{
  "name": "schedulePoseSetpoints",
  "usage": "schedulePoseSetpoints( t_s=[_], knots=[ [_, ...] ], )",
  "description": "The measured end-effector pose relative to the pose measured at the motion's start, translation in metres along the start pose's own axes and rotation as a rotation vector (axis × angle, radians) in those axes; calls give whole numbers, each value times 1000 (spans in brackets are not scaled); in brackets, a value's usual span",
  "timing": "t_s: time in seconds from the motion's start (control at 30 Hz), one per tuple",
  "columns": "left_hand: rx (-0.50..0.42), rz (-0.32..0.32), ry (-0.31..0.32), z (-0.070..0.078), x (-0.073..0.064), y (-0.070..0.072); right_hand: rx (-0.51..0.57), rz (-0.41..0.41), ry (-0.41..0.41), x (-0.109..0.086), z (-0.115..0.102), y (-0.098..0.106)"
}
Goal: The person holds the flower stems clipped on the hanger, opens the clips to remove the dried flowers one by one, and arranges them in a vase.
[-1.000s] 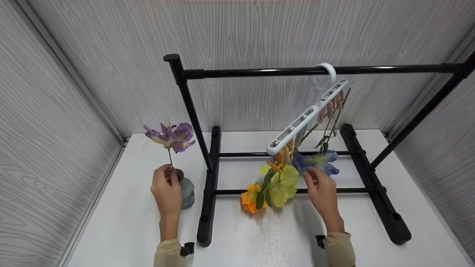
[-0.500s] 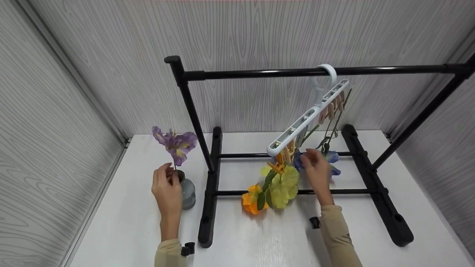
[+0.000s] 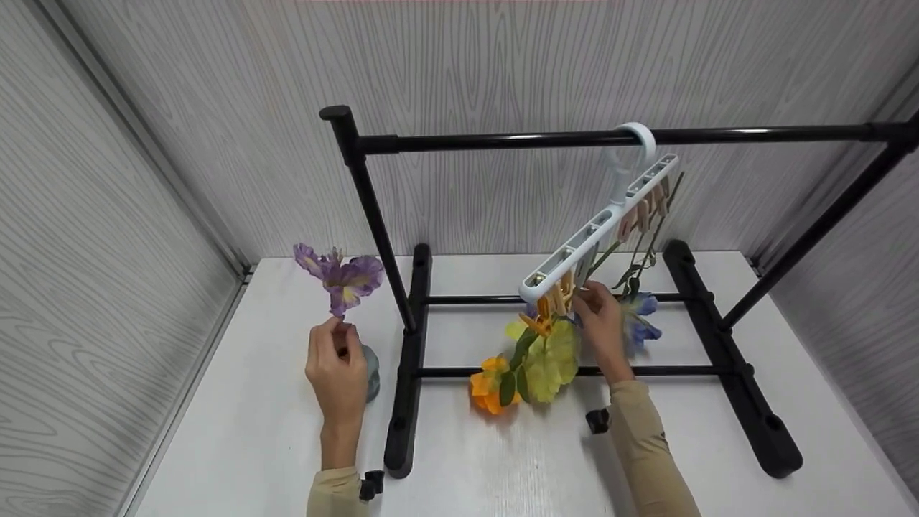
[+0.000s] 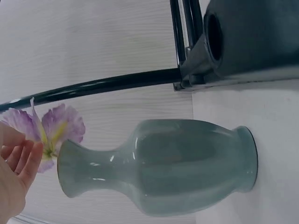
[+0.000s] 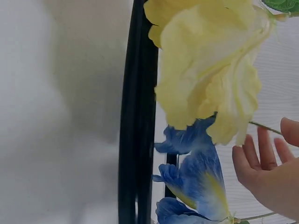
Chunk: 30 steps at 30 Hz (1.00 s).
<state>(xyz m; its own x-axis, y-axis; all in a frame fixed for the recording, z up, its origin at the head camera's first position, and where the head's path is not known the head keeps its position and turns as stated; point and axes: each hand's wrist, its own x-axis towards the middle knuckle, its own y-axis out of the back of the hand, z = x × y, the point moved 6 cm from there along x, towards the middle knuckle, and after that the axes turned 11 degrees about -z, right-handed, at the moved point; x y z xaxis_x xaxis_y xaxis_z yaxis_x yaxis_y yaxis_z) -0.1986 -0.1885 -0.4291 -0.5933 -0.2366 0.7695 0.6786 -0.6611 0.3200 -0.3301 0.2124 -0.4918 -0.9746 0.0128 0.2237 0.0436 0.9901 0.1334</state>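
Purple flower (image 3: 344,278), one vase (image 4: 177,168) (two hands (image 3: 337,373) (image 3: 604,327)).

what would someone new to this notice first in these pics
Probably the yellow flower and orange flower, bright below the near end of the pale hanger in the head view. That hanger hooks over the black rack's top bar. Off to the left, the purple flower stands out just above the left hand.
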Motion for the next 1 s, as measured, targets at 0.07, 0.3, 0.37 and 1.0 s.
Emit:
schedulePoseSetpoints(
  t_s=[0.07,0.3,0.37,1.0],
  knots=[
    [-16,0,-19,5,-1,-1,5,-7,32,-1,1,-1],
    [-78,-5,-86,31,-4,-9,67,-3,31,-5,5,-5],
    [-100,-14,-118,43,-5,-12,75,4,28,-5,4,-6],
    [-7,-54,-900,206,-13,-29,-11,55,24,-23,-30,1]
  ],
)
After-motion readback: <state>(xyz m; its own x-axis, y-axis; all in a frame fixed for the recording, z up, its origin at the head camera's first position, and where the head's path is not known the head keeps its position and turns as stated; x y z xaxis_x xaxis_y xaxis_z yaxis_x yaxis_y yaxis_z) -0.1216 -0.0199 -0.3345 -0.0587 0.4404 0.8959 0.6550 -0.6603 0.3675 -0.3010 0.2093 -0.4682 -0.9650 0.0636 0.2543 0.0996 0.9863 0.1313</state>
